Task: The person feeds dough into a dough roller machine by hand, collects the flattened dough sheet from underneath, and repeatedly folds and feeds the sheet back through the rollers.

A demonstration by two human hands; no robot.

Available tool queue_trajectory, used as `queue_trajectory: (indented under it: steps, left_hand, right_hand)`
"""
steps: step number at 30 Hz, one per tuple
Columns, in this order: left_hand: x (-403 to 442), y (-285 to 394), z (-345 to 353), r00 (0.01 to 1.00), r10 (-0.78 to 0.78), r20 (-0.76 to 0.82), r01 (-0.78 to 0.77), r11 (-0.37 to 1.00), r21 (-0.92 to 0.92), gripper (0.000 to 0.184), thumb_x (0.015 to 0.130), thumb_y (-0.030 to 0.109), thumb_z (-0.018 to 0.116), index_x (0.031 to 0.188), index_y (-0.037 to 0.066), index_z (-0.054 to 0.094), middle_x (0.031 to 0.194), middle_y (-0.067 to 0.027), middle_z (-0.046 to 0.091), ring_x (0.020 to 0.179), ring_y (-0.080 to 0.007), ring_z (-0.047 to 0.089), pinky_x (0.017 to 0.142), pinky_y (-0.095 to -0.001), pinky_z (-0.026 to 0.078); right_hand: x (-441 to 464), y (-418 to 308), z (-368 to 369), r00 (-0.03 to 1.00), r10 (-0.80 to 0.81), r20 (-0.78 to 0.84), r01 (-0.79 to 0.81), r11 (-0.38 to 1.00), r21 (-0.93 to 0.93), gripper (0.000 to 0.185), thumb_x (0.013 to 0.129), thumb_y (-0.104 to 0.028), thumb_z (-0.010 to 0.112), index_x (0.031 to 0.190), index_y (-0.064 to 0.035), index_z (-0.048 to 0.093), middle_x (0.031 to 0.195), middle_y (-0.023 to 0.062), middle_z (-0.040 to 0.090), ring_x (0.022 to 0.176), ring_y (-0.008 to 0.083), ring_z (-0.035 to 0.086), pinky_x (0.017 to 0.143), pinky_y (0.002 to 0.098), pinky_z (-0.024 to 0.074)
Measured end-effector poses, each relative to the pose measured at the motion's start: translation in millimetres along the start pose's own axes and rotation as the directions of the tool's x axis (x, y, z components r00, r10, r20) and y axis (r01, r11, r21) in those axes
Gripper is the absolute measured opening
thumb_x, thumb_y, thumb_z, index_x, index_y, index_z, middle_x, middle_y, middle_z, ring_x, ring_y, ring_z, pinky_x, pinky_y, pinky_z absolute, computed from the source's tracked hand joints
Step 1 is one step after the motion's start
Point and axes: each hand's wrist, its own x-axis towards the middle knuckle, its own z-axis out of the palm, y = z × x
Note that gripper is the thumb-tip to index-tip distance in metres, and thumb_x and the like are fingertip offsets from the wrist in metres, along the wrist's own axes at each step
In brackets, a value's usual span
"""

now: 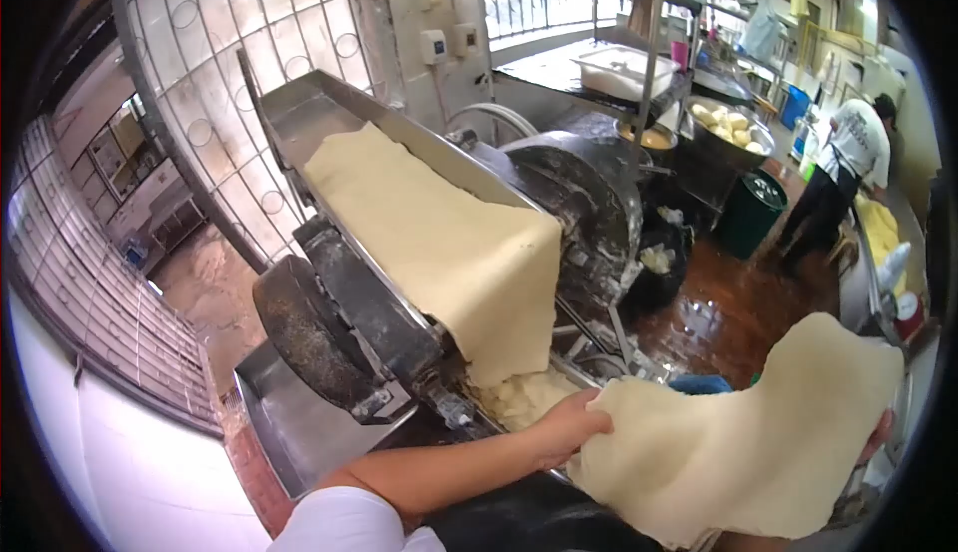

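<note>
A broad sheet of pale dough hangs between my two hands at the lower right. My left hand grips its left edge, thumb and fingers closed on it. At the sheet's right edge the fingers of my right hand show, wrapped round the dough; the rest of that hand is hidden behind it. Another long dough sheet lies on the metal tray of a dark machine, its near end draped over the front. Below that end, loose dough pieces lie in the machine's lower part.
A lower metal tray juts out at the left of the machine, beside a black rounded cover. Behind stand a rack with a white tub, a bowl of dough balls and a green bin. Another person bends over a right-hand counter.
</note>
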Motion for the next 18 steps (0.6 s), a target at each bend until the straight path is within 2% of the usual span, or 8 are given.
queue_trajectory:
  steps: [2,6,7,11,13,14,16,18]
  left_hand:
    - [-25,29,7,0.979,0.201,0.031,-0.201,0.928,0.313,0.052,0.078,0.001,0.057,0.129,0.002,0.046,0.111,-0.0112,0.060,0.101,-0.0200,0.059,0.084,-0.0334,0.050]
    - [-59,119,-3,0.920,0.372,-0.125,-0.271,0.833,0.483,0.074,0.076,0.002,0.062,0.143,0.000,0.030,0.108,-0.0104,0.061,0.094,-0.0164,0.060,0.080,-0.0308,0.050]
    - [-70,142,-8,0.814,0.564,-0.140,-0.360,0.677,0.642,0.061,0.076,0.008,0.056,0.134,-0.001,0.042,0.095,-0.0112,0.061,0.069,-0.0155,0.058,0.056,-0.0298,0.047]
    - [-108,272,-59,0.518,0.851,-0.086,-0.368,0.313,0.876,0.069,0.072,0.015,0.065,0.135,-0.001,0.042,0.110,-0.0188,0.060,0.096,-0.0235,0.059,0.081,-0.0339,0.049]
    - [-127,339,-86,0.451,0.889,-0.079,-0.391,0.276,0.878,0.069,0.069,0.009,0.064,0.134,-0.002,0.042,0.108,-0.0158,0.060,0.094,-0.0212,0.059,0.081,-0.0310,0.049]
    - [-137,370,-96,0.458,0.883,-0.104,-0.424,0.320,0.847,0.072,0.066,0.004,0.062,0.134,-0.003,0.042,0.109,-0.0139,0.060,0.095,-0.0199,0.059,0.083,-0.0286,0.048]
    - [-140,430,-134,0.251,0.959,-0.133,-0.380,0.224,0.898,0.060,0.068,0.004,0.060,0.127,0.000,0.049,0.105,-0.0127,0.061,0.091,-0.0201,0.060,0.079,-0.0310,0.049]
    - [-144,483,-177,0.214,0.973,-0.081,-0.233,0.132,0.964,0.052,0.072,0.004,0.057,0.123,0.003,0.052,0.102,-0.0122,0.062,0.089,-0.0202,0.061,0.078,-0.0332,0.049]
  right_hand:
    - [11,8,14,0.996,0.066,0.064,-0.068,0.997,0.029,0.057,0.080,-0.029,0.061,0.123,0.0063,0.049,0.104,0.0171,0.064,0.087,0.0227,0.064,0.075,0.0335,0.0519]
    - [36,24,44,0.958,0.190,0.214,-0.207,0.976,0.061,0.055,0.081,-0.029,0.061,0.121,0.0060,0.050,0.105,0.0167,0.064,0.091,0.0229,0.064,0.079,0.0348,0.0518]
    - [43,28,49,0.940,0.228,0.255,-0.252,0.966,0.065,0.055,0.081,-0.029,0.061,0.121,0.0059,0.050,0.105,0.0166,0.064,0.092,0.0229,0.064,0.081,0.0351,0.0518]
    - [71,51,70,0.762,0.416,0.496,-0.513,0.855,0.071,0.053,0.081,-0.029,0.060,0.120,0.0056,0.052,0.106,0.0162,0.064,0.096,0.0232,0.063,0.085,0.0364,0.0517]
    - [79,85,110,0.923,0.240,0.300,-0.179,0.960,-0.217,0.056,0.076,-0.024,0.068,0.121,0.0054,0.051,0.107,0.0158,0.064,0.092,0.0247,0.065,0.082,0.0363,0.0532]
    - [87,98,137,0.910,0.309,0.277,-0.259,0.944,-0.202,0.067,0.064,-0.015,0.076,0.122,0.0077,0.050,0.113,0.0152,0.062,0.101,0.0255,0.062,0.090,0.0368,0.0480]
    - [103,137,191,0.873,0.373,0.315,-0.290,0.915,-0.281,0.057,0.069,-0.012,0.077,0.119,0.0034,0.055,0.113,0.0125,0.063,0.100,0.0218,0.062,0.089,0.0351,0.0475]
    - [121,185,247,0.778,0.496,0.387,-0.322,0.842,-0.432,0.043,0.078,-0.018,0.074,0.114,0.0009,0.060,0.105,0.0082,0.066,0.098,0.0193,0.063,0.087,0.0327,0.0487]
